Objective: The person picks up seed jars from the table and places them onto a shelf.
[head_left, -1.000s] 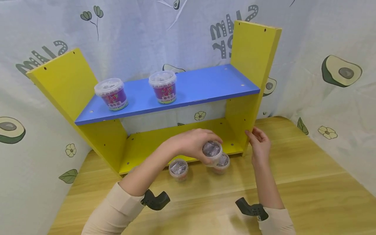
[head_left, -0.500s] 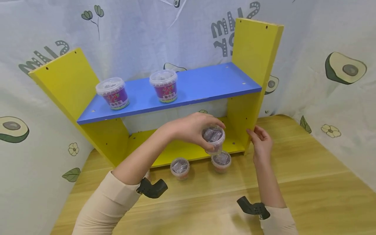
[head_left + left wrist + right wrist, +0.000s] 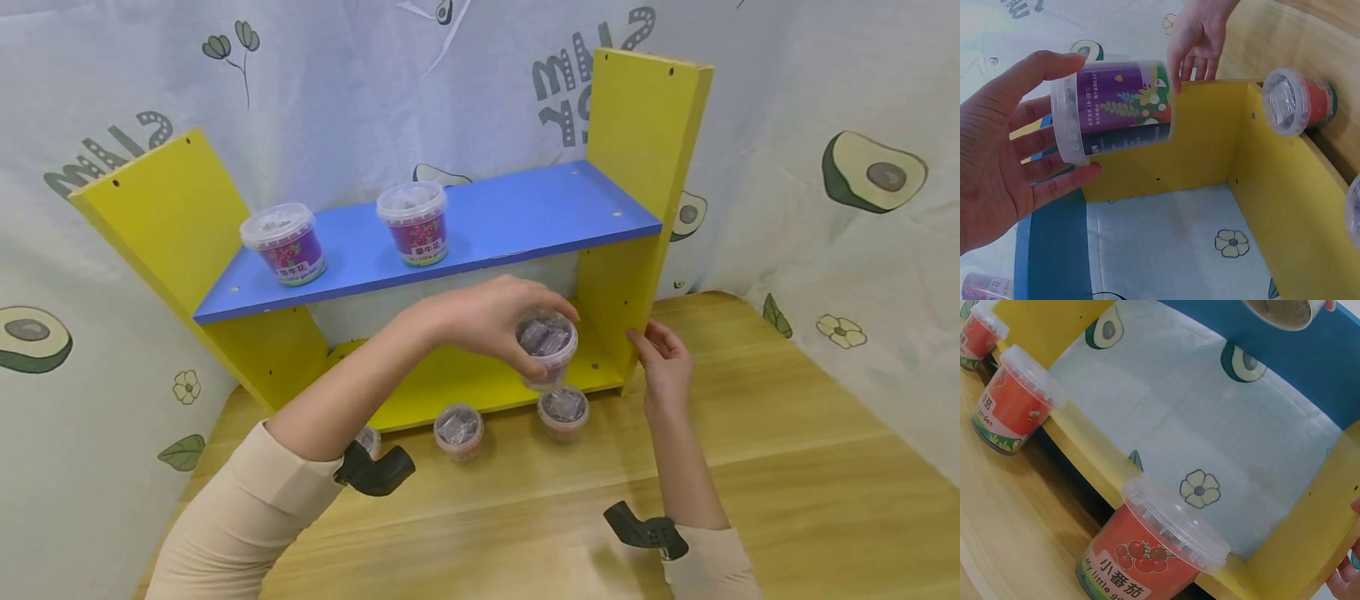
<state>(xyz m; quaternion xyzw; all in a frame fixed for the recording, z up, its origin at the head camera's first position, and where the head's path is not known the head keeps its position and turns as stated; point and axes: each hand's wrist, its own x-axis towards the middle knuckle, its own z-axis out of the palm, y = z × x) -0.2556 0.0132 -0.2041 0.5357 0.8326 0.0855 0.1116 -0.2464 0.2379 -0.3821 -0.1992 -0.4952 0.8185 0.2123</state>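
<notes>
My left hand (image 3: 502,321) grips a small plastic tub (image 3: 551,373) with a clear lid and purple label, thumb and fingers round its lid end. The tub hangs tilted in front of the lower compartment, below the blue shelf board's front edge. In the left wrist view the purple label (image 3: 1125,103) faces the camera. My right hand (image 3: 666,367) pinches the front edge of the yellow right side panel (image 3: 637,317) of the shelf unit. Two similar purple tubs, a left one (image 3: 288,254) and a middle one (image 3: 417,233), stand upright on the blue board (image 3: 525,212).
Red tomato-label tubs stand on the wooden table (image 3: 495,517) along the unit's front: a right one (image 3: 562,412), a middle one (image 3: 458,432) and one (image 3: 369,440) partly behind my left wrist. The yellow bottom board (image 3: 435,387) lies behind them. A patterned cloth (image 3: 337,100) hangs behind.
My left hand has lifted the purple tub up and slightly right, from over the right red tub to before the lower compartment. My right hand keeps its place on the panel.
</notes>
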